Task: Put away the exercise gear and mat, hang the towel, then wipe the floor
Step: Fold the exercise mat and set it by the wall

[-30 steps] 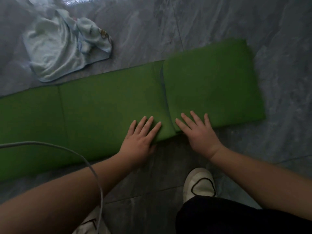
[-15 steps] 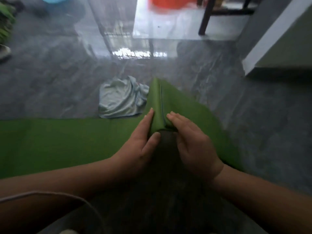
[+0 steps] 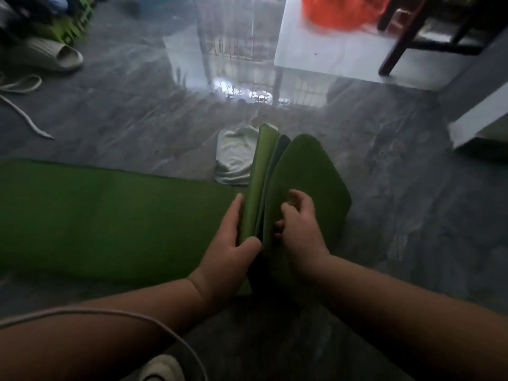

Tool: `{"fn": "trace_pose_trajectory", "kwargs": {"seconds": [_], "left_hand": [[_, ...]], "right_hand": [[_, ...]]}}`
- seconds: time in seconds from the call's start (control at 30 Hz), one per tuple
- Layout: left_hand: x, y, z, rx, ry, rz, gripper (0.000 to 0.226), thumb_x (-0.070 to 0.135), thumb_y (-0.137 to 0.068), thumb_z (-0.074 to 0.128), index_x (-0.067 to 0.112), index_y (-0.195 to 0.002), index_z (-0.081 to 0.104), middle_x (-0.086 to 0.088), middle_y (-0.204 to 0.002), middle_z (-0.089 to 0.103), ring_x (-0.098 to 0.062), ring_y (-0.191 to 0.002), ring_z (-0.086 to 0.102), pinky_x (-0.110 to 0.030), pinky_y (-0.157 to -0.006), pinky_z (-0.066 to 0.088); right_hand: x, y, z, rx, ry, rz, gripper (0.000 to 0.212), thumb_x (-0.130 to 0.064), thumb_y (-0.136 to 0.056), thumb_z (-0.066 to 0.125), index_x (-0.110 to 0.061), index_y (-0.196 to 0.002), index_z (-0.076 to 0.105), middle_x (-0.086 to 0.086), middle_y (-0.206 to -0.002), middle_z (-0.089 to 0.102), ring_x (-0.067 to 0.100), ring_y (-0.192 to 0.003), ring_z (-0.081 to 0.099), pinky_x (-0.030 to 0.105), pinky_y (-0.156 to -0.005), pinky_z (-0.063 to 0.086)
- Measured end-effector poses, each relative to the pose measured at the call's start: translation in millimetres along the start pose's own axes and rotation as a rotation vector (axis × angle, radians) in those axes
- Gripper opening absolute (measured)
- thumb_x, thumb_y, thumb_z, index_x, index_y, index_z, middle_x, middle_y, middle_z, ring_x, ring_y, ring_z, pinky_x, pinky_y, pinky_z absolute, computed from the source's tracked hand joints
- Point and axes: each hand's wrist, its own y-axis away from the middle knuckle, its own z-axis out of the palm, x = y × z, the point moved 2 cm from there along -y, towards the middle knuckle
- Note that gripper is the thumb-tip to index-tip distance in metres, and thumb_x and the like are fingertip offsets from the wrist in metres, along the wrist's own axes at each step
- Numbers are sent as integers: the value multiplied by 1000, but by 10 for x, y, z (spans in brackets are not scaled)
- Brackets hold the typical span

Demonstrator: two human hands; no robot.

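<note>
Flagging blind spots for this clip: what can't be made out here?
- Towel: right side hidden behind the raised mat folds, head view.
- Mat: left end cut off by the frame edge.
- Right hand: fingertips tucked between folds.
- Orange thing: blurred, cut by the top edge.

Mat (image 3: pixel 110 215): matt green foam-like sheet, smooth. Towel (image 3: pixel 236 155): pale soft cloth, crumpled. Floor (image 3: pixel 398 215): grey stone-look tile, glossy, reflective. Slipper (image 3: pixel 49 55): matt rubbery.
</note>
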Motion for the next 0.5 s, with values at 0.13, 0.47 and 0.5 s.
{"fn": "trace_pose_trajectory", "kwargs": {"seconds": [0.13, 0.47, 0.5], "left_hand": [[-42, -19, -71, -54, 226, -149, 74, 13, -77, 58, 26, -147, 35, -1, -130, 63, -13, -115, 65, -33, -99, 52], [150, 13, 400, -272, -167, 75, 83, 47, -86, 58, 38, -155, 12, 16, -156, 31, 5, -139, 34, -32, -116, 33], [149, 10, 511, -321, -299, 136, 88, 58, -83, 50, 41, -155, 3, 17, -161, 16, 2, -146, 19, -36, -121, 23]], "right_hand": [[142, 138, 263, -24, 430, -94, 50, -29, -103, 39, -24, -152, 33, 0, -153, 27, 17, -141, 29, 42, -121, 22], [-295, 214, -503, -148, 124, 38, 35, -29, -103, 46, -29, -138, 45, 0, -129, 59, 9, -107, 61, 27, -78, 53], [-372, 246, -676, -154, 101, 49, 36, -38, -101, 49, -33, -136, 43, -4, -126, 60, 11, -106, 62, 32, -80, 54]]}}
